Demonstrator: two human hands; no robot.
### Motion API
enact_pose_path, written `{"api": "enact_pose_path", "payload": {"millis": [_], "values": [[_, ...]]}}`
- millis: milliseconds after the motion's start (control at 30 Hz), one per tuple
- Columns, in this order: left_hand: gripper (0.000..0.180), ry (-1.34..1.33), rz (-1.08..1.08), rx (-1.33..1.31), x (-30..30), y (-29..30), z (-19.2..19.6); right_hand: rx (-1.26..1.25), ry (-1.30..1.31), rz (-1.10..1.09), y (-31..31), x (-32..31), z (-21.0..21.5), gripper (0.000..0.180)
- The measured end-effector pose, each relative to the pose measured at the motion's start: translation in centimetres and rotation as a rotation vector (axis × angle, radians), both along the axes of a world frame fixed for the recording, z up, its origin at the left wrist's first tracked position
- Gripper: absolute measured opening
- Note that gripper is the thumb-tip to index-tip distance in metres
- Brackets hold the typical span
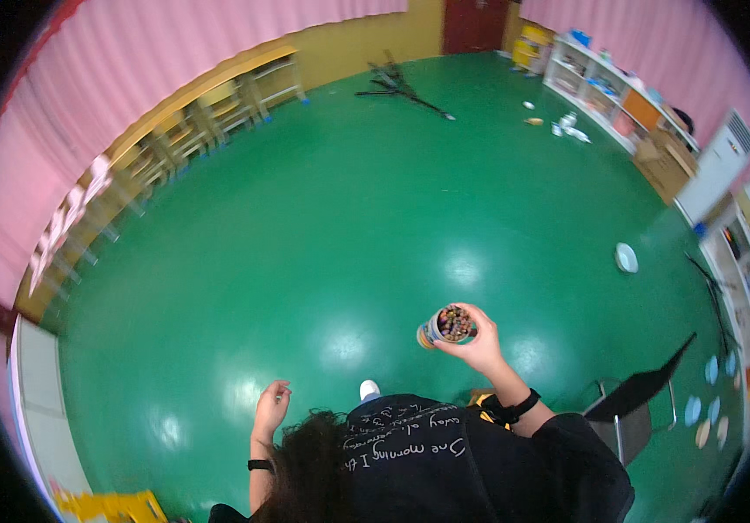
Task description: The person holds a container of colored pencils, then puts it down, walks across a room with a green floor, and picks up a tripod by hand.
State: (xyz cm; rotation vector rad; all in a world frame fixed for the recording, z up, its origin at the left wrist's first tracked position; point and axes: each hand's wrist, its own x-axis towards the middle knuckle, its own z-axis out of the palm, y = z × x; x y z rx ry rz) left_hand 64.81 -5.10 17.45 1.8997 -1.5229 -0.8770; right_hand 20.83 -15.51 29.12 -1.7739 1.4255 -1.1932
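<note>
Green, glossy floor (349,227) fills most of the head view, with light glare spots across it. The right hand (478,342) is raised in front of the person's chest, fingers wrapped around a round cup of coloured pencils (449,325); the cup tilts with its open mouth toward the camera, so the pencil tips show as a packed cluster. A black wristband sits on that wrist. The left hand (272,405) hangs lower, off to the person's left side, holding nothing; its fingers are loosely curled, partly open, and it touches nothing. A thin black band circles that wrist too.

Below the hands the person's dark hair and black shirt with white lettering take up the lower edge, and a white shoe tip (369,389) shows on the floor between the two arms. A dark folding chair (632,401) stands just to the right of the person. Further right on the floor lies a small white dish (626,258). Small wooden chairs (192,131) line the far left wall under pink curtains, and white shelves (601,87) stand along the far right wall, with scattered white scraps (566,126) on the floor near them.
</note>
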Motion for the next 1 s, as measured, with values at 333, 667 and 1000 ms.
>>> {"api": "enact_pose_path", "payload": {"millis": [333,667,1000], "values": [[0.022,0.020,-0.707,0.052,-4.8,-20.6,-1.8,-0.021,-0.012,-0.227,-0.3,1.7,2.1,0.060],[0.023,0.008,-1.137,0.032,-23.0,-38.3,-1.5,0.017,-0.024,-0.562,-8.2,-8.3,0.5,0.058],[0.021,-0.016,-1.023,-0.094,-33.2,-55.6,3.5,-0.024,-0.061,-0.607,-24.8,-19.0,1.0,0.059]]}}
